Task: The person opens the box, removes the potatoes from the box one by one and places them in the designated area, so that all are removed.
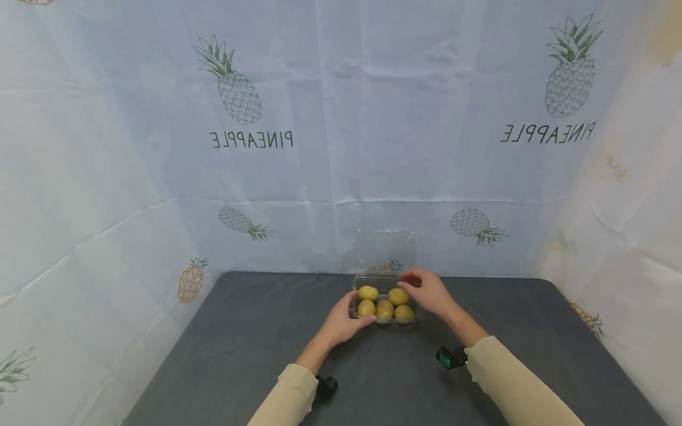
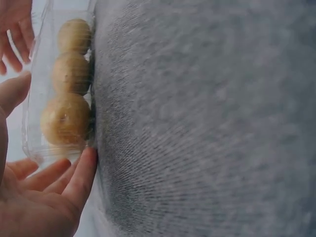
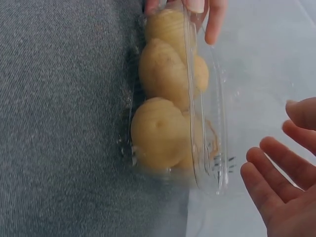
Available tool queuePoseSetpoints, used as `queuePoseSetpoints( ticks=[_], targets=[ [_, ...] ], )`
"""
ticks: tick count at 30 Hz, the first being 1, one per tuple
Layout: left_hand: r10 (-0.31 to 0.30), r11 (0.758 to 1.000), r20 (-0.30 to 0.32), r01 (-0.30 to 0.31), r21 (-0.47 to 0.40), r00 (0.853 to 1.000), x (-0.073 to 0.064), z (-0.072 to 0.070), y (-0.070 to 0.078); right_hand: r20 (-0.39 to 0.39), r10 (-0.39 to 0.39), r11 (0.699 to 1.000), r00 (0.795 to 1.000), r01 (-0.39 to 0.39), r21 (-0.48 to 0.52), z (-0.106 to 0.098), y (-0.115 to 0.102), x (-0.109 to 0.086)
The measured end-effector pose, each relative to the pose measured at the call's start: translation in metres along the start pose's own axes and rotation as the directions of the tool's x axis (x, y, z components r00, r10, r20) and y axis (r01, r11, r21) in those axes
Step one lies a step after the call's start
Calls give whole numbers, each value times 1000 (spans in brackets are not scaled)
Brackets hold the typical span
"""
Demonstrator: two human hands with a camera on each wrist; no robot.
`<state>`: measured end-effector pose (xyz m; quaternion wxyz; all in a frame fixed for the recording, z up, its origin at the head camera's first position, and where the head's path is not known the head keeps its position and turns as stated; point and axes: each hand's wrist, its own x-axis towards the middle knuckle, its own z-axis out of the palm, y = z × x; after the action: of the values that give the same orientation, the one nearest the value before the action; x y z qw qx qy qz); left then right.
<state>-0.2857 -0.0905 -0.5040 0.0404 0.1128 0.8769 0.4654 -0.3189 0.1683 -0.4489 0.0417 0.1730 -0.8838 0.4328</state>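
Note:
A clear plastic clamshell box (image 3: 192,123) sits on the dark tabletop, its transparent lid (image 1: 385,244) raised upright at the back. Inside the box lie several round, yellow-brown potatoes (image 1: 385,311). My left hand (image 1: 341,321) holds the box's left end, thumb along the front rim and fingers against the end wall, as the left wrist view shows from low down. Over the box's right end, my right hand (image 1: 430,291) hovers with its fingers relaxed and spread. In the right wrist view, that hand stands apart from the rim with nothing in it.
The dark grey table (image 1: 250,349) ends just behind the box, at a white cloth backdrop (image 1: 341,89) printed with pineapples. More cloth encloses both sides. A dark wrist device (image 1: 452,357) hangs below the right forearm, and another (image 1: 327,387) is under the left.

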Motion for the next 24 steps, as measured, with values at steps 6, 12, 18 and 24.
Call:
queuePoseSetpoints(
  ticks=[6, 12, 18, 24],
  targets=[
    [-6, 1000, -2, 6, -15, 1000, 0, 1, 0, 51, -20, 1000, 999, 20, 8, 6, -4, 3],
    [-15, 1000, -6, 14, -20, 1000, 1, 1, 0, 136, -55, 998, 989, 56, -2, 11, -4, 4],
    [-15, 1000, -14, 14, -19, 1000, 1, 0, 1, 192, -22, 999, 981, 30, -40, 16, -2, 3],
    [-27, 1000, -10, 27, -10, 1000, 2, 1, -1, 235, 10, 995, 972, 13, -97, 22, -1, 3]
  ],
)
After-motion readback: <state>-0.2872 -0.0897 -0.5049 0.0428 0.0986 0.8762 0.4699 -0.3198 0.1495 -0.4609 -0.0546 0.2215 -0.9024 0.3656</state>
